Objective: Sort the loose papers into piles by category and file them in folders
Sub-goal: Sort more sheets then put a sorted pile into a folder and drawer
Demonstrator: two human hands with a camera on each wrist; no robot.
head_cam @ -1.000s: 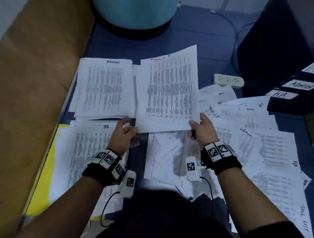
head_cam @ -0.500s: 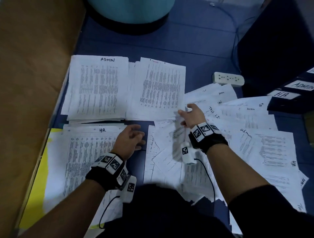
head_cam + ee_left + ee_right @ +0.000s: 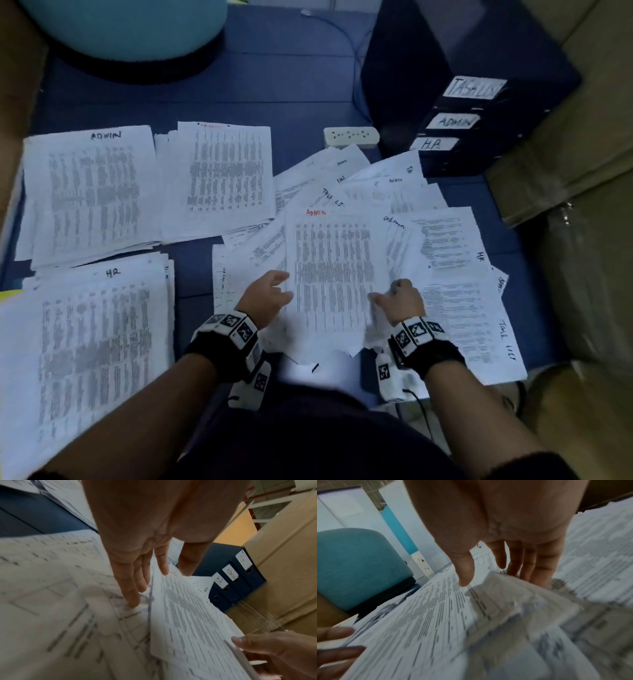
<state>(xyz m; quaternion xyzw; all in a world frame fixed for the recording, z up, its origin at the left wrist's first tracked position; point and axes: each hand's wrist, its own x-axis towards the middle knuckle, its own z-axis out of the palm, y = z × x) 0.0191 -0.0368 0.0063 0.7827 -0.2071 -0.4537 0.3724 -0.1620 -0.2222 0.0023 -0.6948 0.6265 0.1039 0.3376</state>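
The ADMIN sheet (image 3: 330,274) lies atop the loose heap, right of the HR pile (image 3: 89,329). The right hand (image 3: 399,301) pinches its right edge; the left hand (image 3: 269,298), fingers straight, touches its left edge. Risk: sheets beneath may lift too and be misfiled.

On each of my wrists I see a black band (image 3: 219,353) ringed with white blocks of square black-and-white marker tags. A white camera unit (image 3: 394,380) hangs under each, trailing a thin black cable (image 3: 423,414). My forearms are bare.
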